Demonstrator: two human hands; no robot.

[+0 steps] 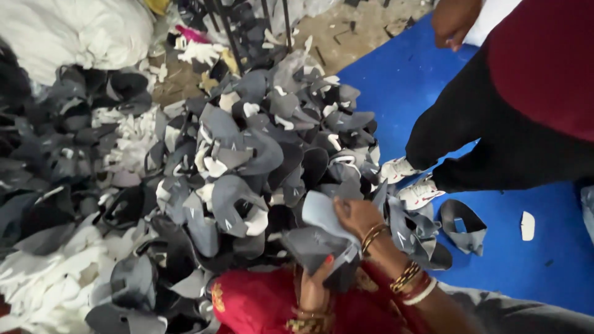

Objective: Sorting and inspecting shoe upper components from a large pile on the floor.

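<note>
In front of me lies a big heap of cut shoe-upper pieces (235, 161) in grey, black and white. My right hand (354, 214), with bangles on the wrist, grips a light grey piece (318, 210) at the near edge of the heap. Just below it, my left hand (315, 278) pinches a stack of dark grey pieces (307, 245), its red-nailed thumb on top. The two hands are close together, and the light piece overlaps the dark stack. A red garment (260, 303) lies under my arms.
A blue mat (526, 260) covers the floor on the right, with a loose grey piece (464, 226) and a small white scrap (527, 226) on it. Another person in dark trousers (489, 142) and white shoes (419, 193) stands there. A white sack (74, 31) sits top left.
</note>
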